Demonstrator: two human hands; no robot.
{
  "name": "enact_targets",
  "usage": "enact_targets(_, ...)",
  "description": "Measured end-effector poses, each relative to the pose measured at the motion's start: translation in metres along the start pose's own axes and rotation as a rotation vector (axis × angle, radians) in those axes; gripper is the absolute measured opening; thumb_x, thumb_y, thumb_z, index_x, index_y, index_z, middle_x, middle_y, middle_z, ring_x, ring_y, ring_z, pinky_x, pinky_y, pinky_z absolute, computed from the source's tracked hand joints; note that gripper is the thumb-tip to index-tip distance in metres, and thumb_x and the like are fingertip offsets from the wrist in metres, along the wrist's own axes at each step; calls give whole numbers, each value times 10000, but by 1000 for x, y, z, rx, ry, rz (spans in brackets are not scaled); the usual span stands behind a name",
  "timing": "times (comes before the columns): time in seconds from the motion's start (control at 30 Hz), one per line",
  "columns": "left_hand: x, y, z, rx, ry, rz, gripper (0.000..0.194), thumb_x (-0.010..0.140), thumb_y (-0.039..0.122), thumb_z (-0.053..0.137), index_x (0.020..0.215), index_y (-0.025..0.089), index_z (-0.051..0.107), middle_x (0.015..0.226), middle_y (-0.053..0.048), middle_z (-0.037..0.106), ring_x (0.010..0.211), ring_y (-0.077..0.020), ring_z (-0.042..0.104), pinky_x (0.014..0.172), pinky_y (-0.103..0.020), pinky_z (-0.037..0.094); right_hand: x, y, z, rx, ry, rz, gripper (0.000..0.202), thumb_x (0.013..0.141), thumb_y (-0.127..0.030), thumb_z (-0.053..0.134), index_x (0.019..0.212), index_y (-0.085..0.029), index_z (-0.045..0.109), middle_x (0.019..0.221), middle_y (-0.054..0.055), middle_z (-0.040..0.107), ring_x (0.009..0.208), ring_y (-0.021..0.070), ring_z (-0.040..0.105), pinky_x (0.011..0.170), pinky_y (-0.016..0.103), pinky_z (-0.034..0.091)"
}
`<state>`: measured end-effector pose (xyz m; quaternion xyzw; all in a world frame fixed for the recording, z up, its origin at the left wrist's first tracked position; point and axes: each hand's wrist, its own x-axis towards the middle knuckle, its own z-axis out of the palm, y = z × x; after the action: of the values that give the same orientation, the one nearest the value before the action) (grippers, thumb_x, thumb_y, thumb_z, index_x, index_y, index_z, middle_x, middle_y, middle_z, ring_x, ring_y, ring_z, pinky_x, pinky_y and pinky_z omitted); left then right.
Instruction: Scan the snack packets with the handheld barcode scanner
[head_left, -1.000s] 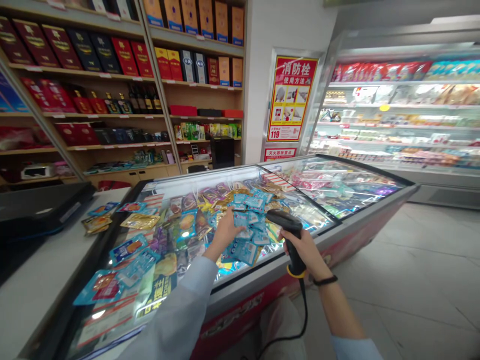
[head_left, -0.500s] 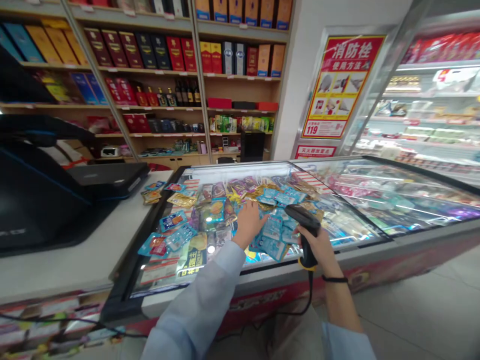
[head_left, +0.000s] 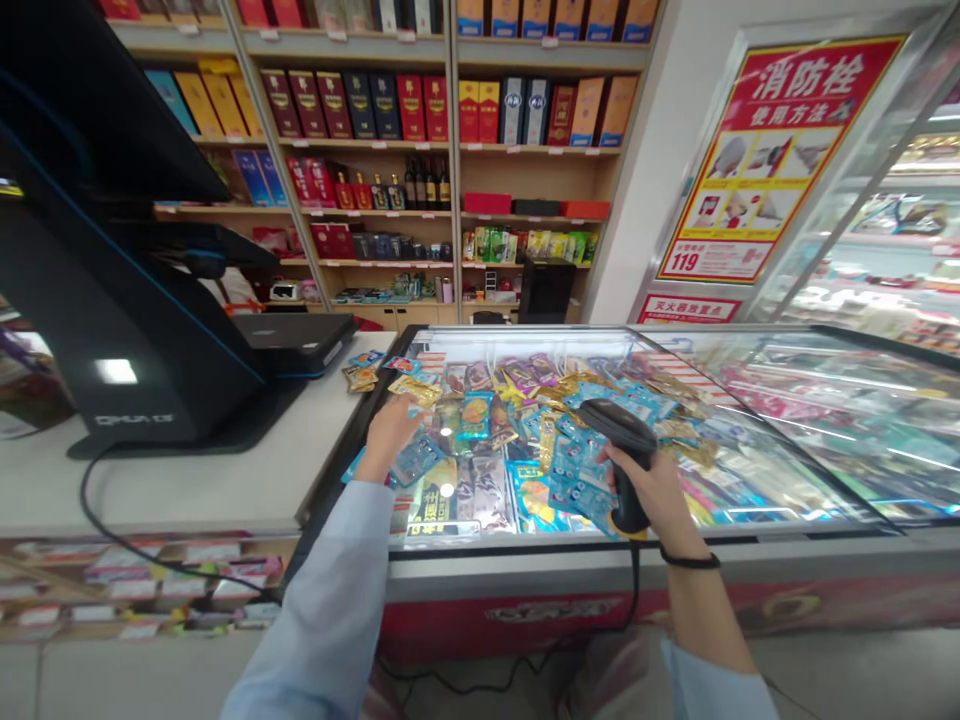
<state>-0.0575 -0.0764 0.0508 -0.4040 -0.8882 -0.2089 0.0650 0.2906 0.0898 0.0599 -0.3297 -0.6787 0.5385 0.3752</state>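
My right hand (head_left: 660,492) is wrapped round the grip of a black barcode scanner (head_left: 619,430), its head tilted up to the left and its cord hanging down. Blue snack packets (head_left: 581,470) lie in a pile beneath the scanner on the glass freezer lid. Over the lid's left part is my left hand (head_left: 391,435), fingers apart and reaching forward by a gold packet (head_left: 417,390). Blue packets (head_left: 416,460) lie under and beside that hand and are partly covered by it. Nothing shows held in it.
On the left, a black checkout terminal (head_left: 172,330) stands on a white counter (head_left: 330,440). A few small packets (head_left: 361,372) lie at the counter's edge. Ice cream packages show through the freezer glass (head_left: 750,470). Shelves of boxed bottles (head_left: 367,105) stand behind.
My left hand has moved left from the middle pile to the packets at the freezer's left. The view has turned left. My right hand still holds the scanner above the blue packets.
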Motion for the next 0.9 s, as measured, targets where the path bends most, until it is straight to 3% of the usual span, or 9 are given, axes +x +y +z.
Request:
enact_targets(0.13, 4, -34, -2, 1, -81, 98, 416, 771, 294, 582, 1179, 215, 580, 1211, -85, 629, 1080, -251, 603, 886, -296, 449, 3, -13, 29, 14, -84, -21, 376, 709, -527, 659, 690, -153, 630, 458, 7, 552, 401, 132, 499, 426, 256, 416)
enact_targets(0.23, 4, -44, 2, 75, -166, 116, 518, 697, 351, 664, 1196, 237, 582, 1242, -88, 619, 1071, -278, 609, 858, -310, 462, 6, -19, 50, 33, -150, -50, 338, 729, -492, 651, 689, -157, 631, 466, 8, 561, 410, 129, 498, 442, 255, 418)
enact_targets(0.4, 0, -38, 8, 252, -240, 92, 503, 744, 351, 612, 1224, 212, 568, 1192, -139, 640, 1039, -322, 623, 809, -371, 484, 10, -10, 80, 68, -229, -72, 337, 750, -482, 636, 680, -152, 632, 469, 7, 565, 408, 123, 497, 443, 251, 402)
enact_targets(0.53, -1, -27, 12, 320, -215, 104, 316, 825, 274, 509, 1101, 167, 620, 1054, -172, 676, 981, -306, 646, 812, -371, 482, 12, 0, 96, 105, -282, -45, 337, 764, -481, 627, 685, -153, 637, 452, -1, 559, 388, 121, 497, 429, 247, 398)
enact_targets(0.67, 9, -22, 13, 273, -123, 11, 323, 890, 224, 386, 1090, 114, 614, 972, -201, 678, 943, -303, 656, 826, -394, 479, 18, -2, 106, 143, -323, -46, 327, 765, -470, 632, 670, -157, 635, 451, -5, 556, 392, 116, 503, 426, 239, 399)
enact_targets(0.77, 24, -18, 14, 49, -23, -84, 305, 893, 226, 384, 1048, 117, 623, 923, -181, 682, 946, -298, 654, 847, -409, 479, 30, -2, 114, 199, -340, -65, 303, 751, -456, 651, 690, -160, 634, 494, 3, 588, 403, 121, 513, 426, 245, 413)
enact_targets(0.9, 38, 0, 29, -770, 43, -227, 214, 865, 243, 423, 938, 164, 609, 849, -80, 681, 879, -213, 659, 801, -359, 525, 49, 8, 128, 273, -367, -86, 298, 753, -449, 647, 696, -157, 634, 484, 3, 581, 391, 121, 506, 419, 248, 414)
